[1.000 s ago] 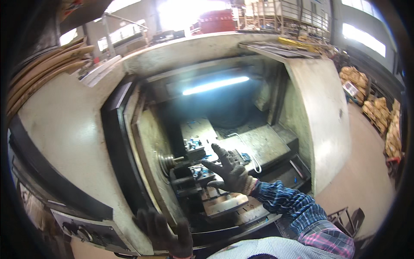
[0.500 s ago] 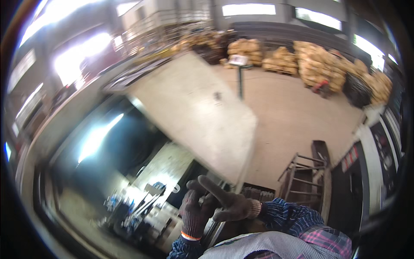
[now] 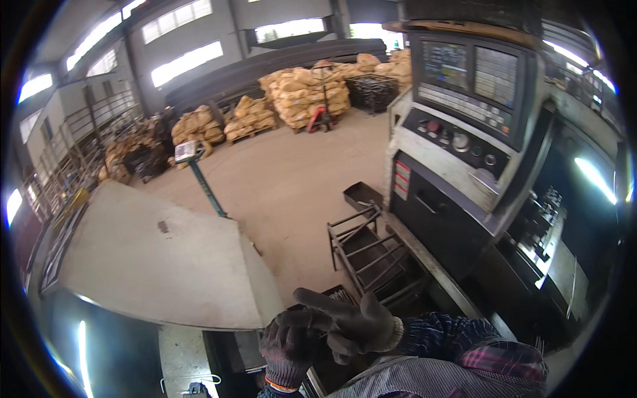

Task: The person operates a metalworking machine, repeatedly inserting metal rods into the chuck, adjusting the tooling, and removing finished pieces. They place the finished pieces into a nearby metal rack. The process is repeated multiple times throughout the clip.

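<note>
Both of my hands wear dark grey knitted gloves and meet low in the middle of the view, in front of my body. My left hand (image 3: 286, 348) is closed, its fingers bent toward the right palm; what they hold, if anything, is hidden. Over it lies my right hand (image 3: 365, 325), open, with the index finger stretched out to the left and the thumb raised apart. An orange band (image 3: 282, 386) circles the left wrist. Just beyond the hands stands a dark metal rack (image 3: 365, 249) with rungs.
On the right rises a machine control panel (image 3: 464, 86) with a screen, keys and knobs, beside a machine opening (image 3: 544, 232). A large pale machine cover (image 3: 166, 259) fills the left. Further off are a platform scale (image 3: 202, 176), a red pallet jack (image 3: 322, 119) and stacked yellow sacks (image 3: 302, 93).
My view has swung to the right, from the lit machine interior toward the control panel. My hands stay together; the right thumb now stands up, apart from the index finger.
</note>
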Tool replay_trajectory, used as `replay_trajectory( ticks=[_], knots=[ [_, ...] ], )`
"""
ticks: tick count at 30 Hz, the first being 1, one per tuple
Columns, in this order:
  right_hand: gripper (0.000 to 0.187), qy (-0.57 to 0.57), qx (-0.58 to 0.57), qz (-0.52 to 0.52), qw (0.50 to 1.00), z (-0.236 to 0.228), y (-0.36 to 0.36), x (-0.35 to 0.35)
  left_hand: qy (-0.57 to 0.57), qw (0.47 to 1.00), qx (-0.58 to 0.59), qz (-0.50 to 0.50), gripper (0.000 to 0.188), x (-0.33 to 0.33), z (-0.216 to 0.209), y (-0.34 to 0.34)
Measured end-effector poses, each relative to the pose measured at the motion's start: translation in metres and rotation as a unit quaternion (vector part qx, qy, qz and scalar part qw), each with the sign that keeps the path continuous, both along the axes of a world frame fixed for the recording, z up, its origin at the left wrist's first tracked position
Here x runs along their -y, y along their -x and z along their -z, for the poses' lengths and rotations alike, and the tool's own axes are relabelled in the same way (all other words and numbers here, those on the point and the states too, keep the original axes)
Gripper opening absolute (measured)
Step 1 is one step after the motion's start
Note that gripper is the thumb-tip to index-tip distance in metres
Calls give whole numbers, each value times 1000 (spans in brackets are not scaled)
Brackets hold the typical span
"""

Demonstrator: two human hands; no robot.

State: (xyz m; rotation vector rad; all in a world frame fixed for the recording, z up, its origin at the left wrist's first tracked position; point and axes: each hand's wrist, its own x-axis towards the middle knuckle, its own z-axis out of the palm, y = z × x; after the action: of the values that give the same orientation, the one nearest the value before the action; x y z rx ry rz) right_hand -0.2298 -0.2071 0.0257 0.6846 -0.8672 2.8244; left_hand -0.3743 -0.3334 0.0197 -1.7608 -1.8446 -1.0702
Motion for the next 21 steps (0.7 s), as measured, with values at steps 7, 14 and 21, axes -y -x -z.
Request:
replay_trajectory(
  ticks=[7, 14, 21],
  knots=[
    [104, -604, -6, 394, 692, 0, -62, -20, 129, 980, 20, 150, 32, -33, -9, -43],
    [96, -624, 135, 499, 586, 0, -165, -30, 116, 945, 91, 292, 33, -98, 25, -121],
    [97, -580, 214, 656, 434, -18, -325, -92, 109, 893, -8, 437, 23, -195, -6, -264]
  ],
)
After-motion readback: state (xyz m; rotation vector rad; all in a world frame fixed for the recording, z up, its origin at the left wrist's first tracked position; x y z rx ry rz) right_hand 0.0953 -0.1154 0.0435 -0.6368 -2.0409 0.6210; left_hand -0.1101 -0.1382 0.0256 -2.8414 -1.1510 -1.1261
